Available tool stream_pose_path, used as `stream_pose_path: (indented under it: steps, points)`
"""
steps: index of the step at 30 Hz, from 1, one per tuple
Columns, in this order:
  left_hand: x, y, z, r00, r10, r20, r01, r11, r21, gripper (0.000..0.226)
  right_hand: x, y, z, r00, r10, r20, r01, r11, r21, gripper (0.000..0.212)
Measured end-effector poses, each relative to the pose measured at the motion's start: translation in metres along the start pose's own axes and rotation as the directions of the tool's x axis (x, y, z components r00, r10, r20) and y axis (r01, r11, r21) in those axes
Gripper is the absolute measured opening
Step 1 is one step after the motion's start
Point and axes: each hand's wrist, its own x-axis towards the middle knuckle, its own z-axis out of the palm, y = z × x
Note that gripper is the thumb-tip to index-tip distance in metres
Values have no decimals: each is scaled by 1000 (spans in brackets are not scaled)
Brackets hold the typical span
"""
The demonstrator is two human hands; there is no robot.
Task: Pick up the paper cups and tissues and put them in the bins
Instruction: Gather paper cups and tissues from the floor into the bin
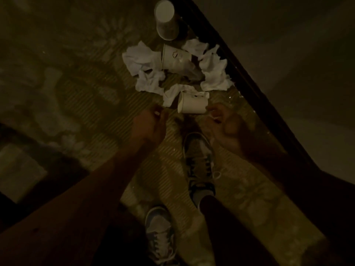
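The scene is dim. Three white paper cups sit on a patterned carpet: one [192,105] lies on its side closest to me, another [175,59] lies further back, and a third [166,20] stands upside down at the top. Crumpled white tissues surround them, one pile [140,58] on the left, one pile [215,72] on the right, and a smaller piece [171,95] beside the nearest cup. My left hand [151,123] hovers just left of the nearest cup, fingers curled, holding nothing I can make out. My right hand [224,121] reaches its fingertips to that cup's base.
A dark baseboard [240,73] runs diagonally along the right, with a plain wall beyond it. My two sneakers [199,164] stand on the carpet below my hands. A dark shape [25,169] lies at the left edge. No bin is in view.
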Motion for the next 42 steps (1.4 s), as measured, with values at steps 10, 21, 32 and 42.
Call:
stream_pose_path:
  steps: [10,21,32,42]
  points:
    - [107,-22,53,992,117,-45,-118,992,-41,38,120,11,0,877,-428,-220,287,832,-475,52]
    - [128,-32,67,908,292,-300,-361,909,-208,12,176,49,-9,813,-512,-278,341,805,-485,38]
    - [113,11,38,814,482,-324,-578,728,-369,8,131,34,-29,889,-438,-135,443,896,12,14]
    - [87,19,58,844,526,-103,-450,590,-670,41,108,-16,11,975,-220,35,170,838,518,20]
